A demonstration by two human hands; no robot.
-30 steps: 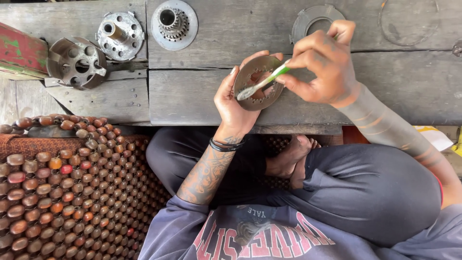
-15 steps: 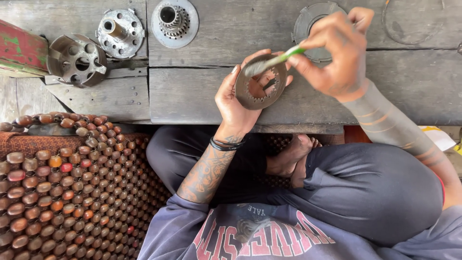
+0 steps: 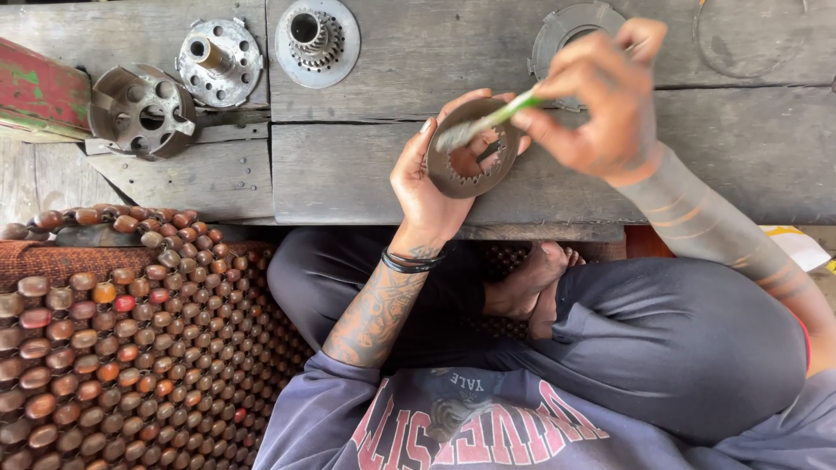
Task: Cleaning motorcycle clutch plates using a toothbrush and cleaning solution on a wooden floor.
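Note:
My left hand (image 3: 428,178) holds a round metal ring plate (image 3: 461,174) with a toothed inner hole, raised over the wooden boards. My right hand (image 3: 601,104), blurred with motion, grips a green-handled brush (image 3: 488,117) whose bristle end lies across the plate's upper left face. I sit cross-legged, with my bare feet (image 3: 531,283) under my arms.
On the grey wooden boards (image 3: 348,174) lie a flanged hub with a splined centre (image 3: 317,35), a drilled disc with a shaft (image 3: 218,59), a cup-shaped drum part (image 3: 144,109) and a flat ring plate (image 3: 570,30). A red-green box (image 3: 39,96) is at far left. A wooden bead mat (image 3: 113,339) lies at lower left.
My right hand has swung up and to the right, dragging the brush across the plate. My left hand has tilted the plate slightly; it stays in place.

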